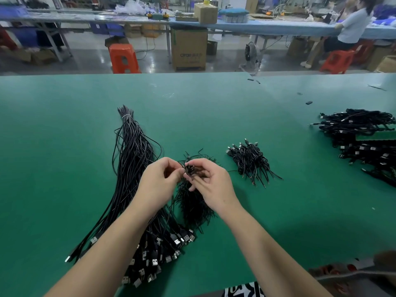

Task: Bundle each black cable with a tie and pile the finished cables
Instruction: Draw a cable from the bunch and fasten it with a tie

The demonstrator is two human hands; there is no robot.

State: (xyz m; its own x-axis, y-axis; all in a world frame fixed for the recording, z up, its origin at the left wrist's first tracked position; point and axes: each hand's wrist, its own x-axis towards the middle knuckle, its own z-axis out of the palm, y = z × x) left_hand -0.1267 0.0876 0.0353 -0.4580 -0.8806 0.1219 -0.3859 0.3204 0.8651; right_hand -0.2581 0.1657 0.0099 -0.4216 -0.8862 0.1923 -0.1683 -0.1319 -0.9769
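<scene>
- You are mid-tie: your left hand [159, 179] and right hand [211, 183] meet above the green surface [64, 125], with a coiled black cable [191, 169] held between them.
- Right grip: fingers curled round the coil, holding it. Left grip: fingertips pinched at the coil's left side, apparently on the tie; the tie itself is too small to make out.
- The loose ties [194, 204] lie in a dark heap right under your hands.
- Unbundled cables [135, 159] stretch in a long sheaf to your left, plugs toward you.
- The finished pile [249, 160] sits near, to your right; a larger heap [362, 138] lies well apart at the far right.
- Next, I judge: twist the tie tight without letting the coil spring open, then set it on the pile and draw one cable from the sheaf.
</scene>
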